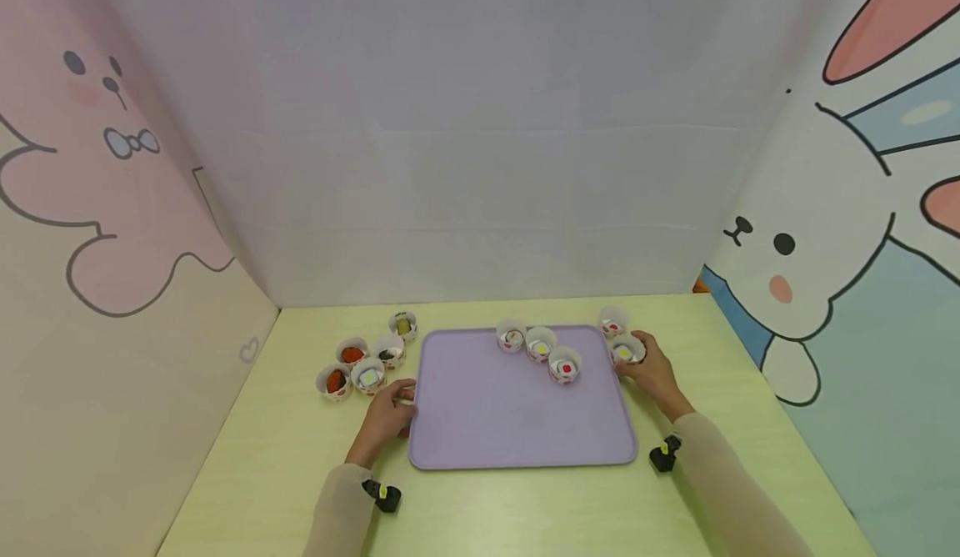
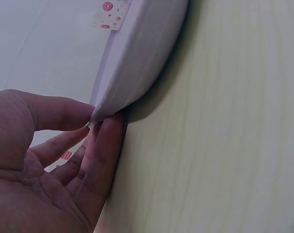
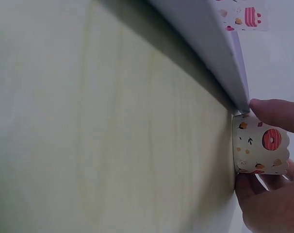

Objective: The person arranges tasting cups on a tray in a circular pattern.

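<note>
A lilac tray (image 1: 510,424) lies flat on the pale table, its left edge pinched between the thumb and fingers of my left hand (image 1: 388,417). The left wrist view shows the thumb on top of the tray rim (image 2: 137,63), fingers beneath. My right hand (image 1: 654,373) grips a white paper baking cup (image 1: 619,355) just off the tray's right edge, with something yellow inside. In the right wrist view that printed cup's wall (image 3: 258,143) sits between thumb and fingers, right at the tray's side. Behind it stands another paper cup (image 1: 612,318) with something red inside.
Three paper cups stand on the tray's far right part, the nearest being a cup (image 1: 565,378) with a red piece. Left of the tray is a group of several cups, including one cup (image 1: 335,390) with orange-red contents. A white backdrop (image 1: 480,148) closes off the table's back.
</note>
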Motion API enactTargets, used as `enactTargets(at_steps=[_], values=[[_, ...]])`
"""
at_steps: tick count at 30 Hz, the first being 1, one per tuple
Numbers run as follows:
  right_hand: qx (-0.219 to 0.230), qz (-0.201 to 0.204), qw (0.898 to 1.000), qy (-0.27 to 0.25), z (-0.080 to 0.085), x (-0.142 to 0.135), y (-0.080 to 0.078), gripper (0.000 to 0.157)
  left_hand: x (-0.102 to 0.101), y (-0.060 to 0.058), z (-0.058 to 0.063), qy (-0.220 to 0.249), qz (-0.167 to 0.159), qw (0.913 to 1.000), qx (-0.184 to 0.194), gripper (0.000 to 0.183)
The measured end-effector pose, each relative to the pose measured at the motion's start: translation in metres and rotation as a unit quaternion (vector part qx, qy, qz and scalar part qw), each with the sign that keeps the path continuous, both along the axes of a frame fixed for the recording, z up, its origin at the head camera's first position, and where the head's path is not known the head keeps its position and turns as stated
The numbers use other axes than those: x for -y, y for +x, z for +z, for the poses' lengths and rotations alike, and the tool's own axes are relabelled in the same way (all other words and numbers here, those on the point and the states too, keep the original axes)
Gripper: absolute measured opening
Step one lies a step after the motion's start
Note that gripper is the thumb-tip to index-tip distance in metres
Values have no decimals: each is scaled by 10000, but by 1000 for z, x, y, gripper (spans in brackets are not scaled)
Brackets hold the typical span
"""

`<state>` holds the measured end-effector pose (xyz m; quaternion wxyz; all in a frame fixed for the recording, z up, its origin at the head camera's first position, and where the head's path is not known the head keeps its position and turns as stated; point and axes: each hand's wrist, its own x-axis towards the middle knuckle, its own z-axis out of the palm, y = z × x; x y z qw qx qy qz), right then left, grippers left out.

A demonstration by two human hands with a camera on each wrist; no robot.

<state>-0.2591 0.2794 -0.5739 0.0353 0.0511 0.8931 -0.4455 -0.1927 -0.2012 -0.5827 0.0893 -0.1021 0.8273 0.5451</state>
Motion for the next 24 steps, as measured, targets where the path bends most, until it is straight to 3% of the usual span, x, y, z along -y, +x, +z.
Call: enactTargets(at_steps=[14, 24], values=[[-164, -185, 9995, 186, -3, -5, 4, 72, 0, 1, -2, -20, -7, 10000, -49, 47], [-223, -181, 9994, 198, 4, -11, 8, 72, 0, 2, 0, 21, -3, 10000, -65, 47]])
